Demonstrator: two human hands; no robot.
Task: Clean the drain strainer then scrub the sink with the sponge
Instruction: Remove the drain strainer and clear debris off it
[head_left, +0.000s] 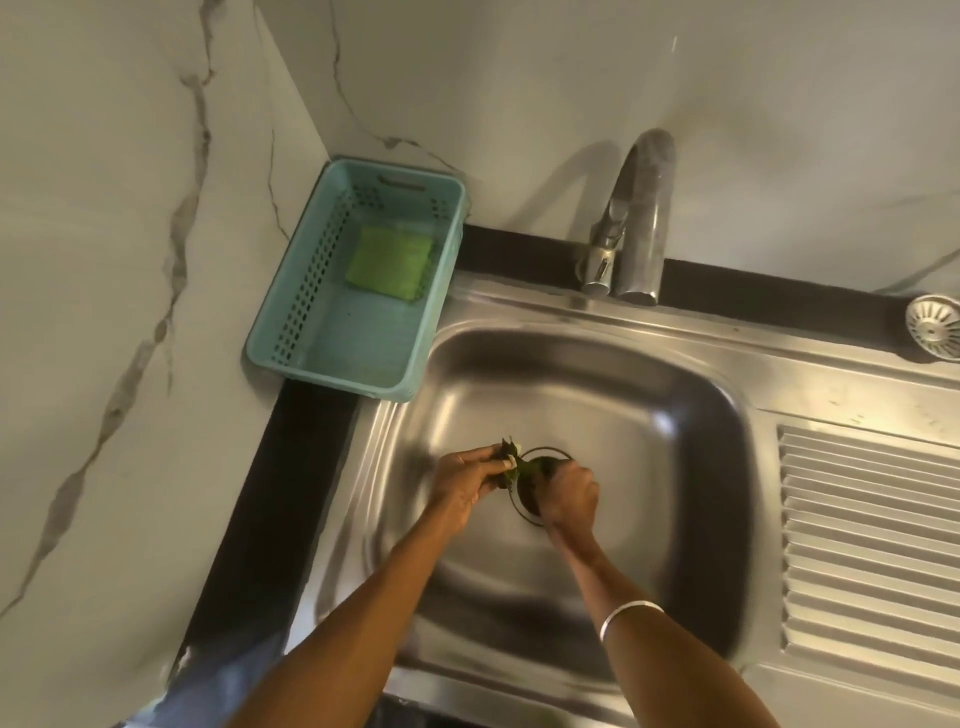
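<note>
Both my hands are down in the steel sink (649, 415), over the drain opening (524, 506). My left hand (467, 483) pinches a clump of green leafy scraps (511, 460) at the drain's left rim. My right hand (569, 493) is curled over the drain's right side, fingers on more green scraps (540, 467); what it grips is hidden. The round metal drain strainer (933, 326) lies on the sink's ledge at the far right. The green sponge (389, 262) lies in a teal basket (291, 332) at the back left.
A chrome tap (641, 218) stands behind the basin. The ribbed draining board (872, 551) runs along the right. Marble walls close the left and back. A black counter strip (270, 519) borders the sink's left side.
</note>
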